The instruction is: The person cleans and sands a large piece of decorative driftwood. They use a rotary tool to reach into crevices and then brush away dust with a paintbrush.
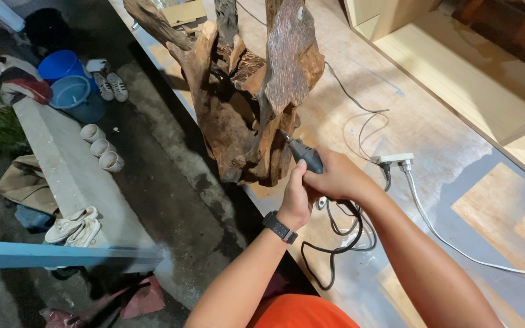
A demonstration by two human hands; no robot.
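Both hands wrapped tight round a dark rotary tool (307,156); right hand (338,177) on the body, left hand (297,197) cupped under it, fingers fully closed; tool's long axis runs up-left, bit touching the gnarly driftwood stump (247,91) just ahead; black cord (341,234) loops back toward a white power strip (391,159) on the workbench (432,121).

1. Both forearms are bare, with no sleeves reaching the wrists.
2. The left hand (297,200) has 1 black wristwatch (279,227) with a dark band.
3. The right hand (338,177) wears nothing.
4. An orange garment (299,313) covers the torso.
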